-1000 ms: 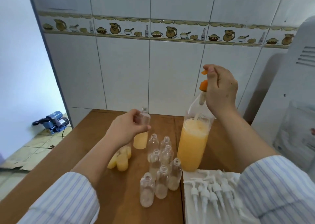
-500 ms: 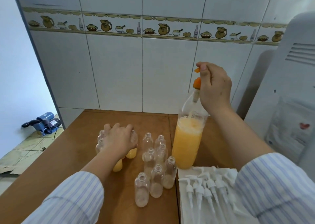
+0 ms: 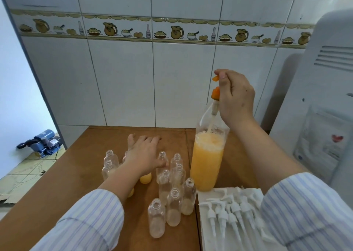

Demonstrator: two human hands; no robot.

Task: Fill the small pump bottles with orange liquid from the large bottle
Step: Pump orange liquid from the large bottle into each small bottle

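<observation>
Right hand (image 3: 236,97) pinches the orange-bulbed dropper (image 3: 215,97) in the large bottle (image 3: 207,161). Left hand (image 3: 145,155), fingers spread and holding nothing, hovers over the small bottles (image 3: 172,205) beside it — light, tippy; grip mid-body.

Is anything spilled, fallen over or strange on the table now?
Nothing stands out. No spill shows on the table. The small bottles stand upright, the large bottle too. The pump heads lie on a white pad. The right hand pinches an orange dropper in the large bottle's neck.
</observation>
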